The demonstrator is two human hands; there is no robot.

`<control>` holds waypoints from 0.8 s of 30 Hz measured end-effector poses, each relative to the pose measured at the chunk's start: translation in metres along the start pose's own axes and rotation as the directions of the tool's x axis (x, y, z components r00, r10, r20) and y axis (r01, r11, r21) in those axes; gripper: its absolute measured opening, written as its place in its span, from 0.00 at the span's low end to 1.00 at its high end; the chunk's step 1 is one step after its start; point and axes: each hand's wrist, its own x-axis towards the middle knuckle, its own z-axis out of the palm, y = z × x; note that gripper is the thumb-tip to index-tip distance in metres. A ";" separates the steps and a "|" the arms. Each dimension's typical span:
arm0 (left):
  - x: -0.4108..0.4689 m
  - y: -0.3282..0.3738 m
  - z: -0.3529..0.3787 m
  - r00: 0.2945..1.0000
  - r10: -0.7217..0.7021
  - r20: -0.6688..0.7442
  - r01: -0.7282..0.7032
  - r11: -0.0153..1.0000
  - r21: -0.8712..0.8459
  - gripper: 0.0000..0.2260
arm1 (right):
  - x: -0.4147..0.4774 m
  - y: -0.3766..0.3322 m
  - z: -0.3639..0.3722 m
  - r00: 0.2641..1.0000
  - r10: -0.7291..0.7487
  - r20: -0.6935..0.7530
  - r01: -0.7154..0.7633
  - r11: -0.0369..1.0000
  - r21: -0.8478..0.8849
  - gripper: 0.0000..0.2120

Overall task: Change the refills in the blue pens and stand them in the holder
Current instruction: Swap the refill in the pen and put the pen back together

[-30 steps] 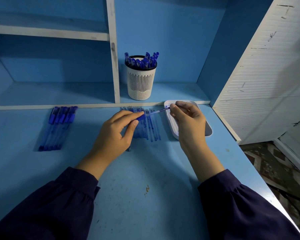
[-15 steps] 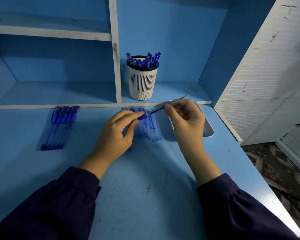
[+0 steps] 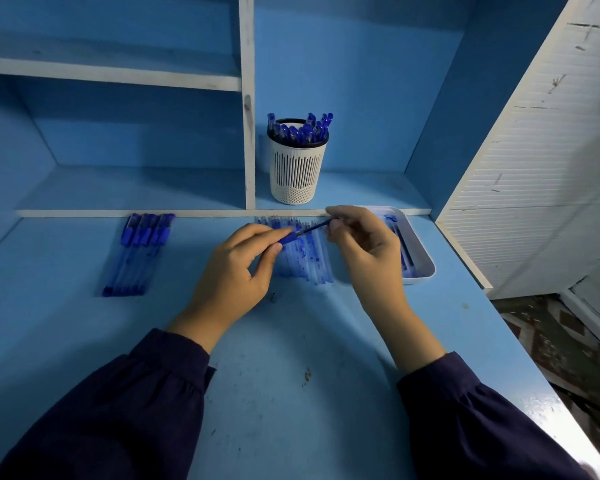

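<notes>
**Head view.** The left hand grips a blue plastic pen between curled thumb and forefinger, with the remaining fingers folded beneath. Most of the barrel is hidden by the hand. The right hand pinches the far end of a thin dark refill that runs out of the pen's tip, its other fingers loosely curled. Pen and refill are held over a row of clear blue-smeared tubes lying on the blue painted desk. A row of capped blue pens lies well to the left. A white rectangular tray sits just beyond the right hand. On the shelf behind, a white slotted cylindrical holder contains upright blue pens.
</notes>
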 end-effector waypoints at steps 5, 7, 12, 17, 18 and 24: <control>-0.003 0.002 -0.008 1.000 -0.020 0.006 0.020 1.000 0.001 0.11 | 0.003 0.001 -0.001 0.988 0.034 0.152 -0.029 0.999 -0.038 0.07; -0.005 0.001 -0.009 1.000 -0.020 0.011 0.020 1.000 0.003 0.10 | 0.001 0.002 0.002 0.976 0.064 0.207 -0.056 0.998 -0.042 0.07; -0.007 0.001 -0.012 1.000 -0.016 0.019 0.016 1.000 0.010 0.10 | -0.001 0.002 0.003 0.944 0.184 0.273 -0.194 0.981 0.012 0.05; -0.007 -0.003 -0.017 0.999 -0.041 -0.014 0.041 0.999 0.002 0.10 | -0.001 0.005 0.002 0.874 0.359 0.328 -0.393 0.919 0.041 0.08; -0.007 -0.004 -0.017 0.998 -0.052 -0.019 0.052 0.999 -0.001 0.10 | -0.002 0.006 0.003 0.872 0.353 0.340 -0.355 0.933 -0.058 0.08; -0.006 -0.007 -0.019 0.994 -0.090 -0.065 0.089 0.996 -0.013 0.10 | -0.018 0.012 0.013 0.829 0.232 0.509 0.038 0.884 -0.466 0.06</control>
